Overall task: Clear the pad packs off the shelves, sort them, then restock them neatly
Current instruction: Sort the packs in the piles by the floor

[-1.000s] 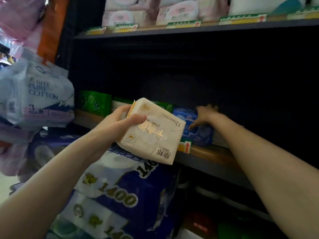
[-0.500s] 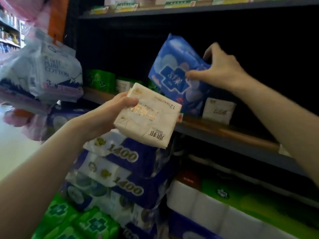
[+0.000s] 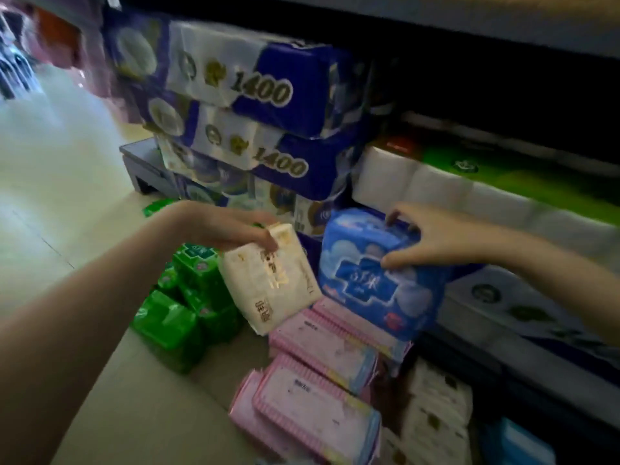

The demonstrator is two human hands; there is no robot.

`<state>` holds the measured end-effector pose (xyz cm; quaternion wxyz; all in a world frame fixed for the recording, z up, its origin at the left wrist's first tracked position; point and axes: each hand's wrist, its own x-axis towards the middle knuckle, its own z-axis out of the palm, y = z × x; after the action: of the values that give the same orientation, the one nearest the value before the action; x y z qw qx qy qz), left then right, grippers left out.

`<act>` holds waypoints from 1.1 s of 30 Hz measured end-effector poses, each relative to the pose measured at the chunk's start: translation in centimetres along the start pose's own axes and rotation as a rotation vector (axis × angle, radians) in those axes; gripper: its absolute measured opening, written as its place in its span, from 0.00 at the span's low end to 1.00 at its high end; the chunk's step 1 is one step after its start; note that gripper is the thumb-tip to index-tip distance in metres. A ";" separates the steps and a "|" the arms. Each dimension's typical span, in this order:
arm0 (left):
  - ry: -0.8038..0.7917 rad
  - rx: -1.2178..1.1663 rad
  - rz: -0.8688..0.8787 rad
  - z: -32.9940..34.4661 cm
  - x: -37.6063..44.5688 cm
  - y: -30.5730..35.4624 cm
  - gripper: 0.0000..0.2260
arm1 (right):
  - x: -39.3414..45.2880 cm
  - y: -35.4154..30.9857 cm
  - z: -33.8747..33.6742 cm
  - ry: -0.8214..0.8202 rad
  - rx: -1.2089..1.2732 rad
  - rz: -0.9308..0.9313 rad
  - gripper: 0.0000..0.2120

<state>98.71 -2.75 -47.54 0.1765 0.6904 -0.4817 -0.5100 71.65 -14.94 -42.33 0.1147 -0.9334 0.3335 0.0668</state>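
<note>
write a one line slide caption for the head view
Left hand grips a cream pad pack, right hand a blue pad pack, above pink packs on the floor.

I can read "1400" in gold numerals on the top blue-and-white plastic tissue bundle (image 3: 255, 75), and again on the matching bundle beneath it (image 3: 268, 159). Print on the packs I hold is too blurred to read.

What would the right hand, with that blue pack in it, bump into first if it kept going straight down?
Most likely the pink packs stacked on the floor: the blue pack held by the right hand hangs just above them. Depth is hard to judge from this one view.
</note>
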 end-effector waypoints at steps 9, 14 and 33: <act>0.089 -0.023 -0.159 -0.4 -0.9 -4.6 0.30 | 4.7 0.7 5.6 -0.015 0.279 -0.042 0.27; 0.156 0.013 -0.204 -2.7 -5.5 -9.4 0.36 | 7.4 -4.4 9.6 0.141 0.433 -0.310 0.34; 0.045 -0.157 -0.328 0.0 -3.3 -20.8 0.32 | 14.4 -11.5 23.7 -0.253 -0.204 -0.333 0.35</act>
<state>108.73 9.95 -61.09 0.1552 0.7551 -0.3174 -0.5523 88.88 -8.93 -66.19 0.0699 -0.9665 0.1492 0.1966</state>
